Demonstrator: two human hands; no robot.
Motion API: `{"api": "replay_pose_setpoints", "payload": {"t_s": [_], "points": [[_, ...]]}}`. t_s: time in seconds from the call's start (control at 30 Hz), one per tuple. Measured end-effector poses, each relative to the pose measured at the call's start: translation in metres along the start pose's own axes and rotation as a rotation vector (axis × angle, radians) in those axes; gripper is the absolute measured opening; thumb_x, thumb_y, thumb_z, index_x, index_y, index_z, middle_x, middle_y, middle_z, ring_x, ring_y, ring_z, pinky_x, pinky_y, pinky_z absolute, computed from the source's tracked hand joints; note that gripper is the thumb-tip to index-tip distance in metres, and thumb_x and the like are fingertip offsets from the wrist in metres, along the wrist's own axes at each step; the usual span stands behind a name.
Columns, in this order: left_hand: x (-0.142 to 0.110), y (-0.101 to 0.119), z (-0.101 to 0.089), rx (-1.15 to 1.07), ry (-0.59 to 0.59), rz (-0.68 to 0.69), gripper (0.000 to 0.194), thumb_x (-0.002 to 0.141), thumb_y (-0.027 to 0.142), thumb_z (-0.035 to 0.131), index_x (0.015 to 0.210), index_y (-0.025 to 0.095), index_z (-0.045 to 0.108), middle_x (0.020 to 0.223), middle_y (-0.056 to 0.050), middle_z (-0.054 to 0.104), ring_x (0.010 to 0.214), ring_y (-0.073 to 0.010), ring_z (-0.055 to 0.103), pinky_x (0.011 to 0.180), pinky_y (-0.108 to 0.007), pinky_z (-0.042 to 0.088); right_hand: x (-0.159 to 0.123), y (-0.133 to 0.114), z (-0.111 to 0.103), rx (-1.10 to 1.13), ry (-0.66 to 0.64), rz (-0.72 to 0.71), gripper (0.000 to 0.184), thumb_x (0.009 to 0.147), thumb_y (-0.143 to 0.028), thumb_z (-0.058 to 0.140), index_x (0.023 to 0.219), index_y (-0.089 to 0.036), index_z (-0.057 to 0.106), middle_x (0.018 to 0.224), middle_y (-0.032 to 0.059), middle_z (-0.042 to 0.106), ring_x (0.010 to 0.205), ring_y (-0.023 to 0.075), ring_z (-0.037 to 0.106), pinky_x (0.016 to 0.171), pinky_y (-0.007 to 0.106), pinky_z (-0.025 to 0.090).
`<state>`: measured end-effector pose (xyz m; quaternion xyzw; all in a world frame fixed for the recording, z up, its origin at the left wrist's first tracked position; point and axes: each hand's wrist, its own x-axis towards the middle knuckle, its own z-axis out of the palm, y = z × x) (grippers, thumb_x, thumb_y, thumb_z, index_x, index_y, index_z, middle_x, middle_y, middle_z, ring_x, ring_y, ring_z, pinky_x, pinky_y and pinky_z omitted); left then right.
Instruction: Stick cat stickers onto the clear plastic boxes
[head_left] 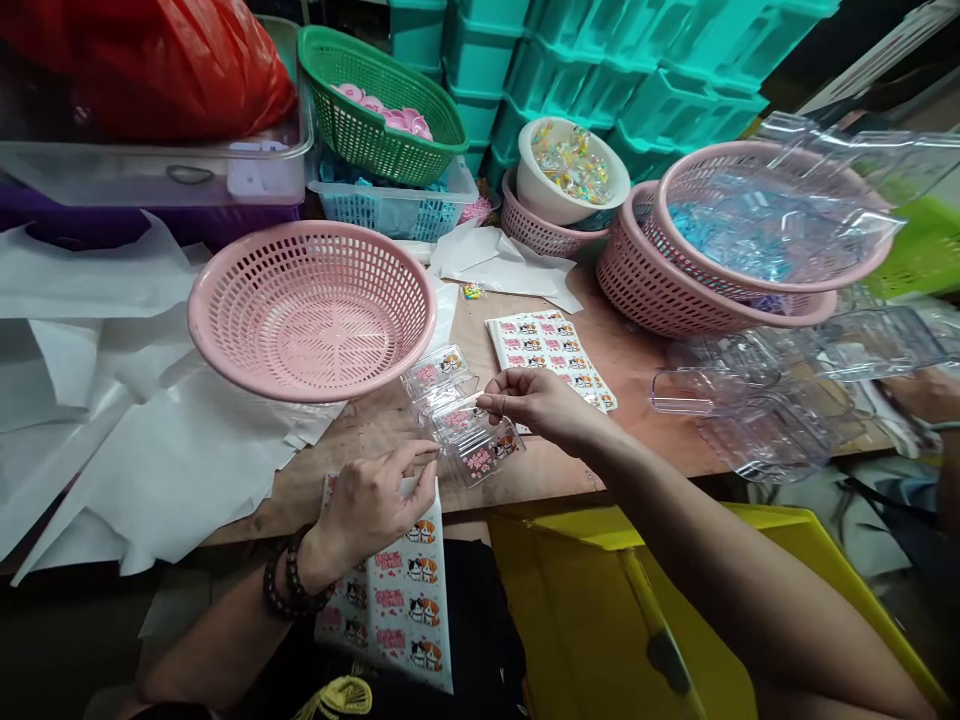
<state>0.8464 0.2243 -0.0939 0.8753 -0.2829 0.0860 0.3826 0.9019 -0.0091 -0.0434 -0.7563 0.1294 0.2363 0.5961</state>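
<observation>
My right hand (536, 405) pinches a small, pale sticker (466, 403) between thumb and fingertips, above a row of clear plastic cases (480, 462). Pink lettering and cartoon cats show on these cases. My left hand (379, 500) is beside the nearest case, thumb and index finger apart; whether a fingertip touches the case I cannot tell. Beneath my left hand, a sticker sheet (409, 610) printed with cats and pink lettering lies over my lap at the table edge. A stack of similar sticker sheets (555, 355) lies beyond my right hand.
A pink basket (311, 310) stands at left beside white backing paper (180, 430). More clear cases (780, 400) are piled at right, below pink baskets (667, 280) of plastic parts. A white bowl (534, 185) holds small packets. A yellow bin (600, 610) stands below the table; another person's hand (926, 393) shows far right.
</observation>
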Motion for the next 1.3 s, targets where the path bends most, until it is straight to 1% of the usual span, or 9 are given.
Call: {"api": "replay_pose_setpoints", "payload": {"t_s": [0.27, 0.47, 0.73, 0.8, 0.9, 1.0, 1.1, 1.17, 1.3], "points": [[0.003, -0.001, 0.002, 0.03, 0.008, 0.001, 0.02, 0.092, 0.025, 0.052, 0.103, 0.017, 0.066, 0.058, 0.004, 0.065, 0.046, -0.0101, 0.061, 0.049, -0.02, 0.046, 0.002, 0.002, 0.0, 0.009, -0.021, -0.016, 0.027, 0.072, -0.032, 0.083, 0.068, -0.017, 0.061, 0.055, -0.0009, 0.063, 0.046, 0.0077, 0.051, 0.041, 0.02, 0.035], [0.003, -0.003, 0.005, 0.019, -0.017, -0.067, 0.023, 0.092, 0.028, 0.052, 0.111, 0.017, 0.061, 0.058, 0.005, 0.059, 0.049, -0.0109, 0.06, 0.051, -0.021, 0.047, 0.003, 0.0, 0.001, -0.009, -0.017, -0.003, 0.028, 0.072, -0.033, 0.083, 0.065, -0.017, 0.061, 0.054, -0.0002, 0.064, 0.044, 0.0081, 0.051, 0.041, 0.021, 0.038], [0.005, -0.007, 0.008, 0.021, -0.068, -0.033, 0.056, 0.093, 0.03, 0.053, 0.146, 0.015, 0.043, 0.061, 0.005, 0.062, 0.05, -0.0116, 0.059, 0.057, -0.023, 0.051, 0.003, -0.003, 0.001, -0.023, -0.034, -0.011, 0.033, 0.066, -0.038, 0.087, 0.063, -0.018, 0.062, 0.052, -0.0005, 0.063, 0.045, 0.0084, 0.052, 0.04, 0.021, 0.036], [0.007, -0.007, 0.008, 0.032, -0.101, -0.016, 0.057, 0.093, 0.031, 0.055, 0.147, 0.017, 0.044, 0.066, 0.002, 0.068, 0.052, -0.0123, 0.061, 0.059, -0.024, 0.052, 0.004, -0.003, 0.001, -0.051, -0.024, -0.024, 0.032, 0.066, -0.039, 0.086, 0.063, -0.018, 0.062, 0.053, -0.0002, 0.063, 0.045, 0.0087, 0.051, 0.041, 0.021, 0.036], [0.008, -0.006, 0.007, 0.021, -0.171, 0.007, 0.054, 0.093, 0.033, 0.056, 0.145, 0.023, 0.049, 0.094, -0.004, 0.078, 0.066, -0.015, 0.068, 0.066, -0.026, 0.055, 0.004, -0.004, 0.003, -0.137, 0.005, -0.054, 0.031, 0.07, -0.039, 0.083, 0.063, -0.018, 0.062, 0.055, 0.0001, 0.063, 0.048, 0.0092, 0.052, 0.044, 0.023, 0.036], [0.009, -0.007, 0.007, 0.03, -0.218, -0.01, 0.055, 0.093, 0.033, 0.057, 0.147, 0.027, 0.047, 0.118, -0.005, 0.074, 0.079, -0.0183, 0.073, 0.07, -0.028, 0.057, 0.002, -0.005, 0.008, -0.322, 0.046, -0.084, 0.028, 0.075, -0.037, 0.078, 0.065, -0.019, 0.059, 0.058, 0.0009, 0.063, 0.051, 0.0114, 0.054, 0.048, 0.025, 0.038], [0.009, -0.009, 0.007, 0.041, -0.234, -0.012, 0.055, 0.093, 0.033, 0.058, 0.147, 0.03, 0.046, 0.124, -0.004, 0.072, 0.087, -0.0197, 0.073, 0.074, -0.028, 0.058, -0.003, -0.005, 0.01, -0.665, 0.216, -0.17, 0.024, 0.076, -0.037, 0.077, 0.074, -0.02, 0.06, 0.061, 0.0018, 0.062, 0.055, 0.015, 0.055, 0.052, 0.028, 0.037], [0.009, -0.01, 0.006, 0.025, -0.242, -0.015, 0.054, 0.094, 0.033, 0.058, 0.146, 0.031, 0.047, 0.123, -0.003, 0.072, 0.091, -0.0196, 0.073, 0.077, -0.028, 0.058, -0.008, -0.004, 0.008, -0.837, 0.353, -0.199, 0.032, 0.074, -0.042, 0.079, 0.09, -0.02, 0.061, 0.063, 0.002, 0.061, 0.059, 0.0186, 0.057, 0.055, 0.03, 0.037], [0.008, -0.011, 0.004, -0.026, -0.253, -0.054, 0.047, 0.094, 0.035, 0.058, 0.14, 0.026, 0.056, 0.114, -0.005, 0.075, 0.086, -0.0191, 0.073, 0.08, -0.03, 0.059, -0.023, -0.002, -0.011, -0.746, 0.366, -0.1, 0.056, 0.081, -0.057, 0.068, 0.115, -0.016, 0.054, 0.073, 0.0056, 0.066, 0.066, 0.0216, 0.061, 0.057, 0.031, 0.041]]}}
